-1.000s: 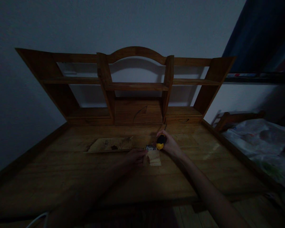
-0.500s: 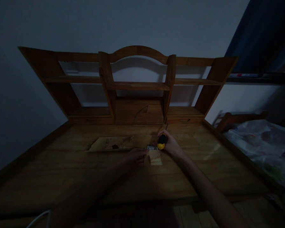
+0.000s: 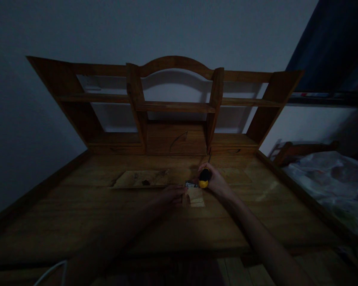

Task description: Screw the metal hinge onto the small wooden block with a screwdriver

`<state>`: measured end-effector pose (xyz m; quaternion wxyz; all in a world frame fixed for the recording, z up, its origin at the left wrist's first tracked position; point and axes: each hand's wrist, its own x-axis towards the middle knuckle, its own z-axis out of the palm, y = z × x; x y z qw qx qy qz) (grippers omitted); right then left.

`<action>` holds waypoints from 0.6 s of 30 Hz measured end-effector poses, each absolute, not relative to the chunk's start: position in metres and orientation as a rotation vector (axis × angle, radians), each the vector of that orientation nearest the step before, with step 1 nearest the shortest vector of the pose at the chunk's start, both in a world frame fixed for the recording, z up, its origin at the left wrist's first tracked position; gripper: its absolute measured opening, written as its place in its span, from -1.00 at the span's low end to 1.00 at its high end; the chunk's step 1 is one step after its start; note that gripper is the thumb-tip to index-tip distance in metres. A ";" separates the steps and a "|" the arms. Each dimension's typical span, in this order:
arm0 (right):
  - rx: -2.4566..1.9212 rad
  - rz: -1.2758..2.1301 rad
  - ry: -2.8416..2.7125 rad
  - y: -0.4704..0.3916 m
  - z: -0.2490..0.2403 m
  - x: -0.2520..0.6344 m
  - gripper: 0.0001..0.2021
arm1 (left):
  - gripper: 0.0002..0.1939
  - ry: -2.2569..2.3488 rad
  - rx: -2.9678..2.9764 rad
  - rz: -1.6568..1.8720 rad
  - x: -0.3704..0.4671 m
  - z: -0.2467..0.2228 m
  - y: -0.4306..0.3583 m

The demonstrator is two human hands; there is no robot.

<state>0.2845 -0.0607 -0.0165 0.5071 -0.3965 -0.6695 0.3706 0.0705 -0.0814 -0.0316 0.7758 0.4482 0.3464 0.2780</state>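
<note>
In the head view, my right hand (image 3: 215, 180) is closed round a screwdriver (image 3: 204, 177) with a black and yellow handle, its thin shaft pointing away toward the shelf. My left hand (image 3: 174, 194) lies low over the desk, its fingertips at the left edge of a small metallic piece (image 3: 191, 184). Just in front of that piece is a pale wooden patch or block (image 3: 196, 197). Dim light hides whether the left fingers pinch anything. A longer pale strip with a dark knot (image 3: 141, 178) lies behind my left hand.
A wooden shelf unit (image 3: 176, 106) stands along the back of the desk (image 3: 92, 206). Raised rims run down both desk sides. Right of the desk is a plastic-covered heap (image 3: 331, 178). A white cable (image 3: 52, 271) shows at the lower left.
The whole view has shifted slightly. Both hands keep nearly the same places, and the screwdriver shaft shows a little more clearly beyond my right hand.
</note>
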 end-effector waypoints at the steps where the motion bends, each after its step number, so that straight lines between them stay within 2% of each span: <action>1: -0.959 0.891 -1.613 -0.060 -0.017 0.284 -0.67 | -0.64 0.750 0.963 0.602 0.070 -0.032 -0.081; 10: -0.978 0.995 -1.512 -0.064 -0.012 0.283 -0.59 | -0.62 0.744 0.930 0.625 0.071 -0.020 -0.087; 18: -0.806 1.339 -1.426 -0.084 0.015 0.291 -0.57 | -0.68 0.712 0.922 0.603 0.070 -0.027 -0.082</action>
